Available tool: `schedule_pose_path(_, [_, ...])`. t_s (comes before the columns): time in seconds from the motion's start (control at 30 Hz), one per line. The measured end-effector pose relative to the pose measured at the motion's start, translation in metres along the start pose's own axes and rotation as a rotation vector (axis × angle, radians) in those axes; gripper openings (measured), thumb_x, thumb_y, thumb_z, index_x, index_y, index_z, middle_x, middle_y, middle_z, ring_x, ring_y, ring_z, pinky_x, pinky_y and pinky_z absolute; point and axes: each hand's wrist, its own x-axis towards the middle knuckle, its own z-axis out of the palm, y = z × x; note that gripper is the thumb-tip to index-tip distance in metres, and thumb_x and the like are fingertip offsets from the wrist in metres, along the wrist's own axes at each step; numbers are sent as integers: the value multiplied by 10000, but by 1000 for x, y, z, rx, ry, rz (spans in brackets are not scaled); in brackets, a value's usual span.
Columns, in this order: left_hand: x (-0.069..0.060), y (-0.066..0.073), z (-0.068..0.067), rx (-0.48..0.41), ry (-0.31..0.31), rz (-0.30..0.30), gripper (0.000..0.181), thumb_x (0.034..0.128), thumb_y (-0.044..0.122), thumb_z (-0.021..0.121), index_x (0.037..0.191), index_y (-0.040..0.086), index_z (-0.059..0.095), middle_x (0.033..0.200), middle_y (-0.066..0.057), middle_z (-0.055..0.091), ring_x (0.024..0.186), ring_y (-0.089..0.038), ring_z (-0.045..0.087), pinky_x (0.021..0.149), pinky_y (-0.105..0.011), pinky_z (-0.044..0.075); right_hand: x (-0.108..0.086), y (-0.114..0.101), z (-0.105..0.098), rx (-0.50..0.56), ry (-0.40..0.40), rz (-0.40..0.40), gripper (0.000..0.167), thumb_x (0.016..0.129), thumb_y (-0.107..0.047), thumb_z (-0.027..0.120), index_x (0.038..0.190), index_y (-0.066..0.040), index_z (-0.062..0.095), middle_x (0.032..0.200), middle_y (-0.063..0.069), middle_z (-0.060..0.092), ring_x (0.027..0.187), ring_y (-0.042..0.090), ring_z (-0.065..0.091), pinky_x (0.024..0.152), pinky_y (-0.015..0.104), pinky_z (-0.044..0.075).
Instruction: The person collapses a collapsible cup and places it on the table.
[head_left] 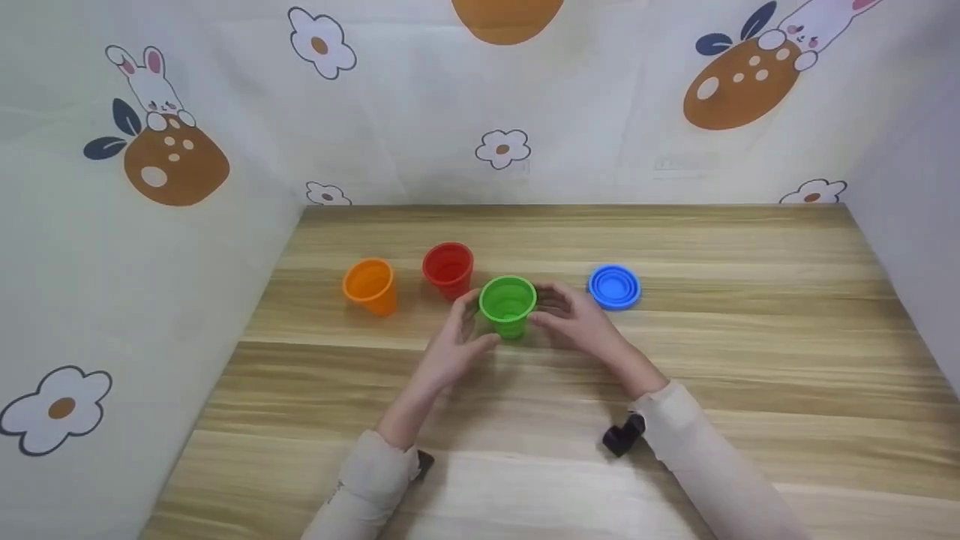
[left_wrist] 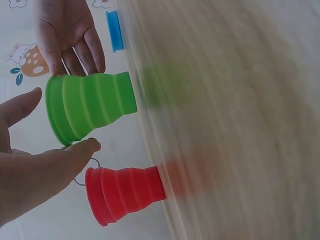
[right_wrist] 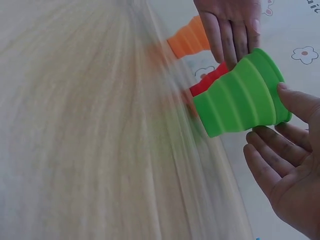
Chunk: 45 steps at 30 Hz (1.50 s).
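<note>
An upright green collapsible cup (head_left: pixel 508 307), fully extended, is between both hands at mid-table; whether its base touches the wood I cannot tell. My left hand (head_left: pixel 450 352) has its fingers against the cup's left side, with the thumb (left_wrist: pixel 25 106) spread apart from it. On the other side, my right hand (head_left: pixel 577 319) touches near the rim with the thumb (right_wrist: pixel 297 101), its fairly straight fingers beside the wall. A red cup (head_left: pixel 448 268) stands extended just behind the left hand. Flat and folded, a blue collapsible cup (head_left: pixel 614 287) lies beyond the right hand.
An extended orange cup (head_left: pixel 370 286) stands left of the red one. The wooden table (head_left: pixel 750 337) meets a patterned wall covering (head_left: pixel 600 97) at the back and sides. Black wrist devices (head_left: pixel 624 436) show at the sleeves.
</note>
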Motion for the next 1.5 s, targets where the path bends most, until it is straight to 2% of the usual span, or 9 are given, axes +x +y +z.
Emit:
schedule_pose_path(0.23, [2,4,0,61,24,15,594,967,97,614,1490,27,341,1552,-202,402,1476,-340,353,1248,-477,253,-4,-8,-7,-21,29,15,500,924,-71,677,1365,85,501,1359,269,581,1266,393,580,1098,389,485])
schedule_pose_path(0.4, [5,9,3,73,21,91,521,992,113,581,1475,46,395,1514,-191,441,1440,-354,403,1229,-509,288,-9,-12,-11,-28,54,27,459,943,-92,659,1351,69,524,1337,255,603,1232,378,602,1085,391,496])
schedule_pose_path(0.6, [8,13,8,111,25,137,299,998,129,581,1275,15,579,1323,-194,501,1383,-345,450,1197,-504,343,-14,-15,-16,-7,58,23,431,969,-84,618,1354,78,513,1319,265,605,1235,384,594,1045,324,524])
schedule_pose_path(0.77, [11,14,14,151,52,157,204,990,129,594,1160,17,615,1209,-170,539,1302,-294,491,1193,-466,368,-19,-18,-20,7,70,-9,435,974,-82,613,1367,68,503,1323,255,594,1225,366,596,993,238,538])
schedule_pose_path(0.87, [13,15,17,191,70,155,185,987,147,602,1138,42,629,1179,-148,565,1273,-275,516,1180,-454,393,-23,-20,-22,-3,77,-55,450,952,-66,644,1365,54,514,1361,236,567,1243,371,573,997,253,542])
schedule_pose_path(1.03, [16,18,23,232,83,136,190,982,167,620,1133,53,636,1165,-135,594,1259,-271,548,1163,-465,414,-29,-23,-25,-29,66,-126,436,893,-51,716,1306,7,589,1416,205,512,1321,361,508,1044,337,526])
schedule_pose_path(1.3, [21,23,33,312,68,124,217,999,214,599,1145,59,640,1195,-118,623,1225,-283,589,1111,-451,471,-37,-27,-32,-120,115,-178,275,871,-57,741,1133,-28,662,1313,143,615,1269,215,558,1084,304,491])
schedule_pose_path(1.37, [22,25,36,335,57,121,231,1003,227,592,1160,66,645,1210,-128,606,1219,-292,591,1093,-458,485,-39,-28,-35,-127,120,-176,267,873,-56,737,1126,-22,657,1278,141,641,1244,182,579,1096,337,483])
schedule_pose_path(1.5, [22,29,39,411,37,127,257,1001,260,594,1207,116,648,1356,-112,501,1306,-295,525,1114,-477,460,-43,-28,-39,-127,119,-174,260,879,-53,727,1122,-7,644,1253,178,649,1232,181,593,1096,298,474])
